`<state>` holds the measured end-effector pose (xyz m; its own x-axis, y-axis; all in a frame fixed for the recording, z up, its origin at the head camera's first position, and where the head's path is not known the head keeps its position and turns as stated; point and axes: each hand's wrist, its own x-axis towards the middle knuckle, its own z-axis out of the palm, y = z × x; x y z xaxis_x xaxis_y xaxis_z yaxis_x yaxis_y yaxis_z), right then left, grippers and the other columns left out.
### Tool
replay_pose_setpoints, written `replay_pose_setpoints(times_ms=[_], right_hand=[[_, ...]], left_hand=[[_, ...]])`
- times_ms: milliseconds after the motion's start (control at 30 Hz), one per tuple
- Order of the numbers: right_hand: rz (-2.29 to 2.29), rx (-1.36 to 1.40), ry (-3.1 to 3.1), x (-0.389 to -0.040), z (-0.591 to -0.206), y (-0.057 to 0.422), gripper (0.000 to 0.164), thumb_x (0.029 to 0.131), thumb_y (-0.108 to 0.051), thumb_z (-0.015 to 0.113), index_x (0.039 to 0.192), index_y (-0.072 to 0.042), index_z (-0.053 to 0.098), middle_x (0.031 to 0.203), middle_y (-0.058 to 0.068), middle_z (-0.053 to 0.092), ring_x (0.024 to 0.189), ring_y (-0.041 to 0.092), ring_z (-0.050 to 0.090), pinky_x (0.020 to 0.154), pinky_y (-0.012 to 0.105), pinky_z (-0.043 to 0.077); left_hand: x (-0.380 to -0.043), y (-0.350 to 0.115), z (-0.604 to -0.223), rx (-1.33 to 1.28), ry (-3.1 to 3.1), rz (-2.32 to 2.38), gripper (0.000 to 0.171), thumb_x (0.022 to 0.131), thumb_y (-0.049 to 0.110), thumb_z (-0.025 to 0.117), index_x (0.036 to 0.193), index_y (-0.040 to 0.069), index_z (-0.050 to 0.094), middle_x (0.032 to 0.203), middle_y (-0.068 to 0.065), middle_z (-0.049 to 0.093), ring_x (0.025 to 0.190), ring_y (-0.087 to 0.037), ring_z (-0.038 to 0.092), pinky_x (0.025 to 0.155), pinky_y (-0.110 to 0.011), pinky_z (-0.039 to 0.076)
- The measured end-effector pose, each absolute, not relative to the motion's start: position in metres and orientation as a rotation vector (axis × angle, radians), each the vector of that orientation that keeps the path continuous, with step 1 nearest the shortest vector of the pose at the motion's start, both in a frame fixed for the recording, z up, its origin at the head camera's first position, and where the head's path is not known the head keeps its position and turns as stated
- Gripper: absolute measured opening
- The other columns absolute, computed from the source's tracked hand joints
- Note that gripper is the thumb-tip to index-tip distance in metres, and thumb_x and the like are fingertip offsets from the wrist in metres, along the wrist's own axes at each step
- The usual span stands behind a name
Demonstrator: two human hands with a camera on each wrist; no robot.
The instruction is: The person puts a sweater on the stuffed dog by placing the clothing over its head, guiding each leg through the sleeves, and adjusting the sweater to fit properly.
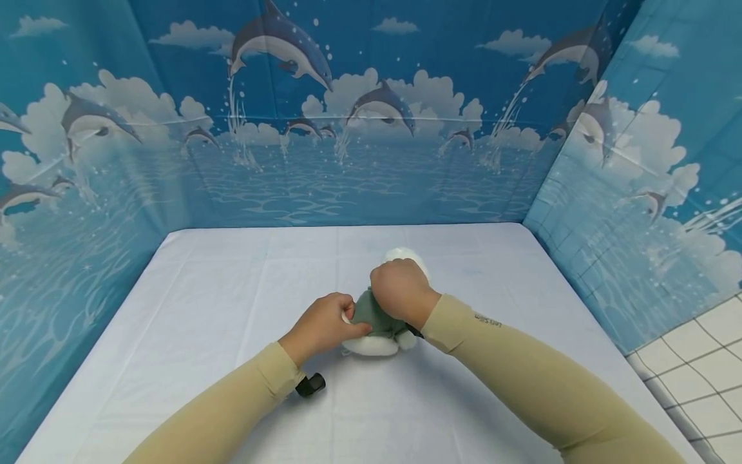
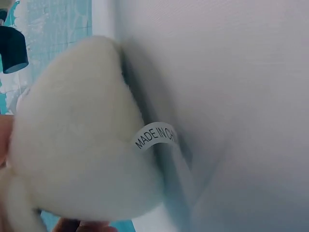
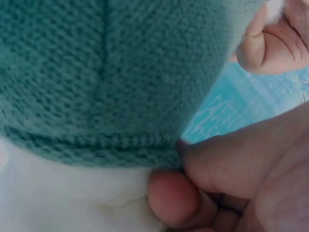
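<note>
A white plush toy (image 1: pixel 371 346) in a green knitted sweater (image 1: pixel 375 314) is on the white-covered table, its head end pointing away. My right hand (image 1: pixel 404 291) pinches the sweater's ribbed edge between thumb and finger near the toy's white head (image 1: pixel 406 253), as the right wrist view shows close up. At the toy's left side, my left hand (image 1: pixel 326 327) grips it, thumb against the sweater and fingers bent around a white part. The left wrist view shows the toy's rounded white underside (image 2: pixel 82 135) with a printed tag (image 2: pixel 155 134). Its face is hidden.
A white cloth covers the table (image 1: pixel 220 309). Blue dolphin-print curtains (image 1: pixel 359 174) stand behind it and on both sides. White tiles (image 1: pixel 695 361) show at the right. A black wrist device (image 1: pixel 310 385) hangs under my left wrist.
</note>
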<state>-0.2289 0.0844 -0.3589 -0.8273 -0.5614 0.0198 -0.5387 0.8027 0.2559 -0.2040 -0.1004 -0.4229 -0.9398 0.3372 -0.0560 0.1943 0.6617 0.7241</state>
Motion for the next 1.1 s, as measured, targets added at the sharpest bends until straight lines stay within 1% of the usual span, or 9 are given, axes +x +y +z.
replay_pose_setpoints(times_ms=[167,267,333,433,567,700,867,1000,1100], right_hand=[[-0.274,0.831,-2.911,-0.228,-0.36,0.084,0.027,0.101,-0.011,0.07,0.075,-0.01,0.063,0.06,0.004,0.051,0.06,0.02,0.06,0.06,0.035,0.057],[-0.091,0.845,-2.871,-0.229,-0.355,0.089,0.017,0.102,-0.009,0.068,0.085,-0.008,0.071,0.068,0.007,0.062,0.067,0.022,0.066,0.062,0.035,0.058],[0.077,0.837,-2.833,-0.233,-0.35,0.096,0.012,0.104,-0.01,0.066,0.097,-0.007,0.076,0.082,0.009,0.07,0.078,0.024,0.069,0.071,0.035,0.058],[0.34,0.809,-2.815,-0.245,-0.342,0.111,0.02,0.106,-0.014,0.062,0.118,-0.007,0.077,0.108,0.012,0.075,0.104,0.029,0.069,0.098,0.042,0.055],[0.717,0.8,-3.011,-0.266,-0.336,0.14,0.039,0.112,-0.03,0.053,0.142,-0.01,0.066,0.143,0.015,0.065,0.14,0.036,0.055,0.12,0.052,0.041],[1.111,0.858,-3.277,-0.28,-0.338,0.17,0.057,0.111,-0.054,0.044,0.16,-0.025,0.047,0.167,0.007,0.043,0.157,0.035,0.036,0.125,0.054,0.035],[1.475,1.038,-3.389,-0.287,-0.342,0.191,0.07,0.106,-0.053,0.058,0.166,-0.034,0.03,0.174,0.003,0.029,0.161,0.034,0.027,0.126,0.052,0.031],[1.619,1.08,-3.383,-0.287,-0.343,0.192,0.072,0.103,-0.045,0.065,0.165,-0.024,0.034,0.165,0.007,0.042,0.151,0.034,0.044,0.117,0.047,0.045],[1.636,1.038,-3.36,-0.284,-0.343,0.187,0.068,0.103,-0.046,0.066,0.159,-0.015,0.043,0.151,0.011,0.055,0.134,0.031,0.058,0.104,0.045,0.055]], left_hand=[[-0.202,-0.103,-0.42,0.447,2.7,1.12,0.047,0.086,0.038,0.087,0.076,0.014,0.048,0.071,0.002,0.041,0.063,-0.013,0.04,0.056,-0.028,0.033],[-0.202,-0.105,-0.417,0.432,2.693,1.094,0.043,0.088,0.036,0.086,0.085,0.013,0.05,0.072,0.001,0.041,0.063,-0.014,0.04,0.057,-0.029,0.034],[-0.202,-0.106,-0.416,0.411,2.683,1.072,0.04,0.089,0.035,0.085,0.094,0.014,0.051,0.074,0.0,0.04,0.063,-0.015,0.04,0.058,-0.03,0.035],[-0.204,-0.109,-0.414,0.38,2.668,1.039,0.038,0.091,0.034,0.083,0.104,0.017,0.052,0.076,-0.001,0.045,0.064,-0.017,0.044,0.059,-0.033,0.038],[-0.205,-0.112,-0.412,0.361,2.681,0.987,0.036,0.092,0.033,0.081,0.113,0.019,0.055,0.083,-0.003,0.057,0.068,-0.019,0.051,0.062,-0.034,0.043],[-0.206,-0.115,-0.411,0.348,2.727,0.939,0.035,0.091,0.031,0.082,0.116,0.02,0.06,0.097,-0.002,0.064,0.075,-0.02,0.055,0.067,-0.036,0.046],[-0.208,-0.117,-0.411,0.369,2.85,0.87,0.033,0.09,0.028,0.082,0.118,0.02,0.067,0.129,-0.002,0.065,0.105,-0.024,0.063,0.089,-0.042,0.053],[-0.208,-0.119,-0.412,0.442,2.994,0.771,0.035,0.091,0.028,0.082,0.124,0.021,0.073,0.144,-0.009,0.059,0.132,-0.036,0.057,0.109,-0.052,0.047],[-0.209,-0.121,-0.411,0.497,3.099,0.703,0.033,0.093,0.027,0.081,0.125,0.023,0.075,0.146,-0.014,0.056,0.136,-0.042,0.052,0.113,-0.059,0.043]])
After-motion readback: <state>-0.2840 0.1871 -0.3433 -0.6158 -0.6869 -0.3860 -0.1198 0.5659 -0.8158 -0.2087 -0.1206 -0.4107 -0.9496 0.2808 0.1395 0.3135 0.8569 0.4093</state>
